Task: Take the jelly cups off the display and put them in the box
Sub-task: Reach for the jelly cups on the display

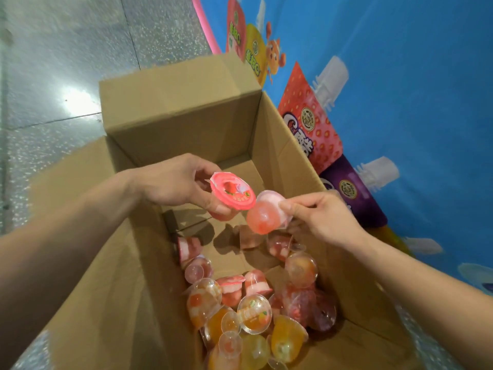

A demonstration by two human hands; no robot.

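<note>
An open cardboard box (pixel 186 113) stands on the floor below me. My left hand (pixel 173 182) grips a pink jelly cup (pixel 230 192) with its red lid facing me, held over the box. My right hand (pixel 325 217) pinches a second pink jelly cup (pixel 262 217) by its lid rim, the clear bottom turned toward me. The two cups almost touch above the box's middle. Several jelly cups (pixel 253 313), pink, orange and yellow, lie piled in the near half of the box.
A blue display wall (pixel 413 89) with printed snack pictures and white plastic hooks rises right beside the box. Grey speckled floor (pixel 66 62) lies to the left and beyond. The box flaps stand open on all sides.
</note>
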